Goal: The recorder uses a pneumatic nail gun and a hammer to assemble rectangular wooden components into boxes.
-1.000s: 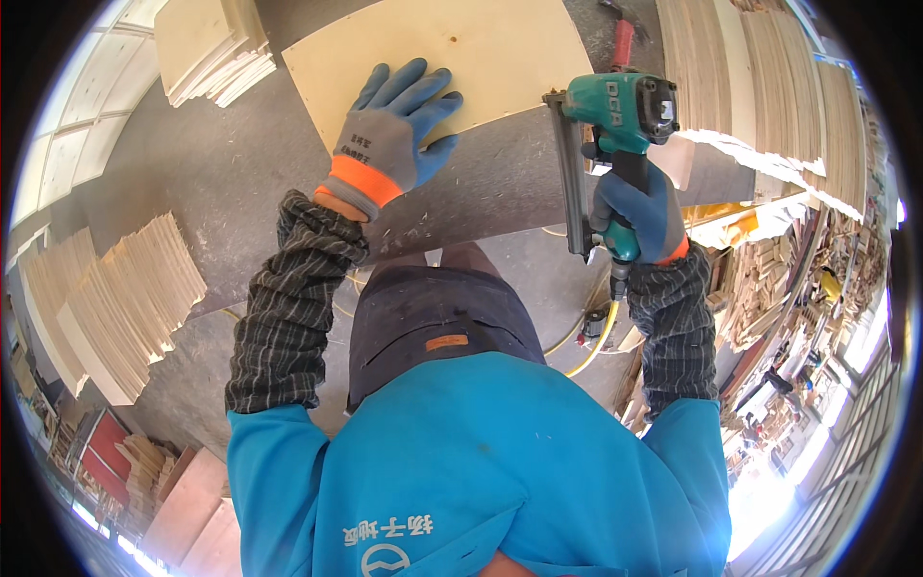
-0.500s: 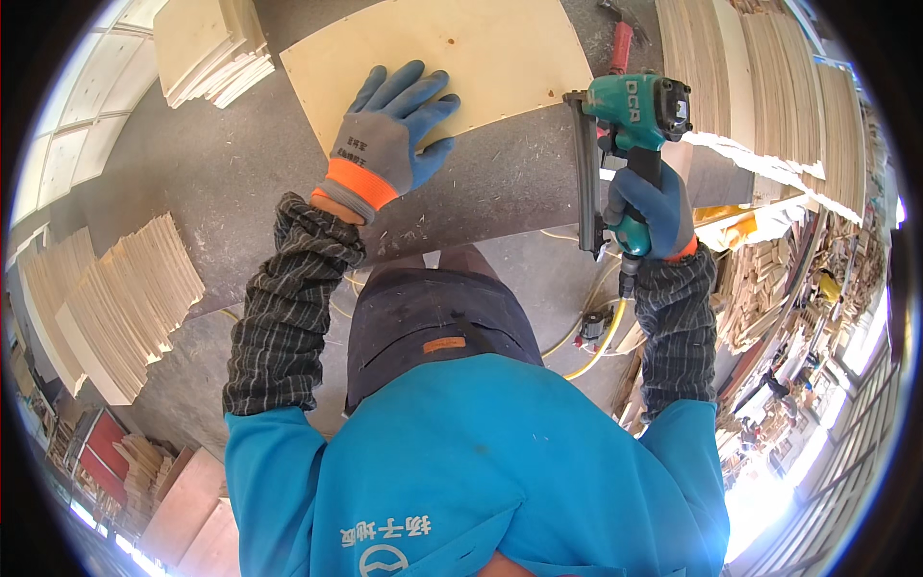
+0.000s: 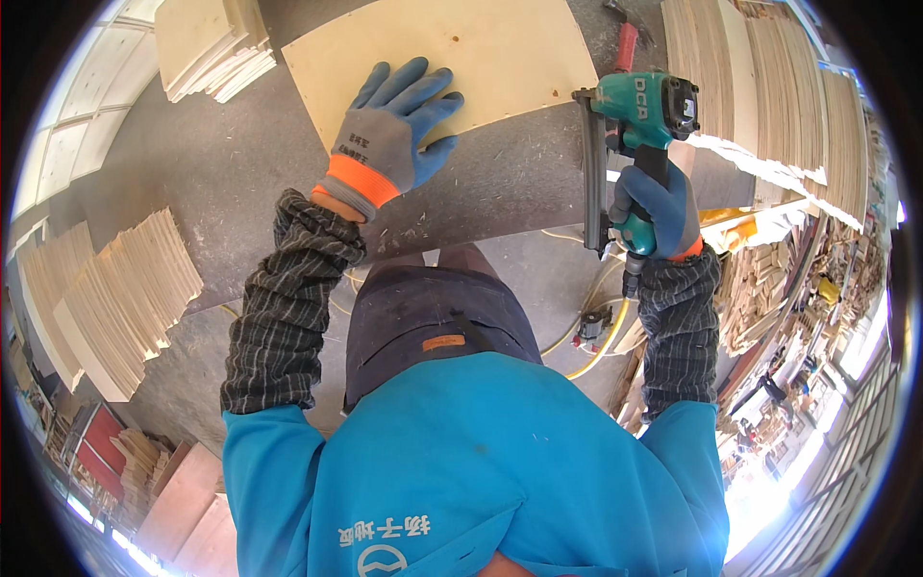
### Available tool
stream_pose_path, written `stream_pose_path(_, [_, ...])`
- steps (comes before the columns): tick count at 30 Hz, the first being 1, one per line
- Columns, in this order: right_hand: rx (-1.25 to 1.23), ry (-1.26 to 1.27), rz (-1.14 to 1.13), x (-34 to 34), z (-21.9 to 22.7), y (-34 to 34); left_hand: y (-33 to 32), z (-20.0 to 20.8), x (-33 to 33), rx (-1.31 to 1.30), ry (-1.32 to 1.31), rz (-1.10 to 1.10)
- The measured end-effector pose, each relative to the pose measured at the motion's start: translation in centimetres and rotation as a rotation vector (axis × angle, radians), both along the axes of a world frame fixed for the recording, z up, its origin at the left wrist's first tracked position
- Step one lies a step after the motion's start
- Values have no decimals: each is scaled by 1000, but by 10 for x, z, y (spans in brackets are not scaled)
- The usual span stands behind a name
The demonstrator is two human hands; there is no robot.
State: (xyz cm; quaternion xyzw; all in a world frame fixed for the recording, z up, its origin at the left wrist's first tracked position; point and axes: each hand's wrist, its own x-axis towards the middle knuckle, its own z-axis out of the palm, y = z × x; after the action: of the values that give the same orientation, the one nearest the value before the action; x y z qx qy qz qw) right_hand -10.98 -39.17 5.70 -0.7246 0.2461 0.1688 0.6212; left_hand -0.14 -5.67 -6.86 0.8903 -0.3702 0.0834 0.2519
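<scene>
My left hand, in a grey and blue work glove with an orange cuff, lies flat with fingers spread on the near edge of a pale plywood panel. The panel rests on a dark worktable. My right hand, gloved alike, is wrapped round the handle of a teal and black pneumatic nail gun. The gun's long dark magazine is beside the panel's right corner. A yellow air hose runs from the base of its handle.
Stacked plywood sheets stand at the far left, left and far right. A hammer with a red handle lies beyond the nail gun. Another black tool and looped hose lie on the floor. Wood scraps are heaped at right.
My right hand and the nail gun have shifted slightly to the right, a little away from the panel's corner. My left hand stays on the panel almost unmoved.
</scene>
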Motion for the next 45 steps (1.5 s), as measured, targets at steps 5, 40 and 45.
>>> stream_pose_path(5, [-92,-44,113,-4,-5,-13,-2,1,1,-4,-14,2])
stream_pose_path(40, [46,140,278,-32,-7,196,111,-38,-65,-473,244,250])
stream_pose_path(45, [41,94,297,-29,-3,210,112,-39,-66,-466,236,242])
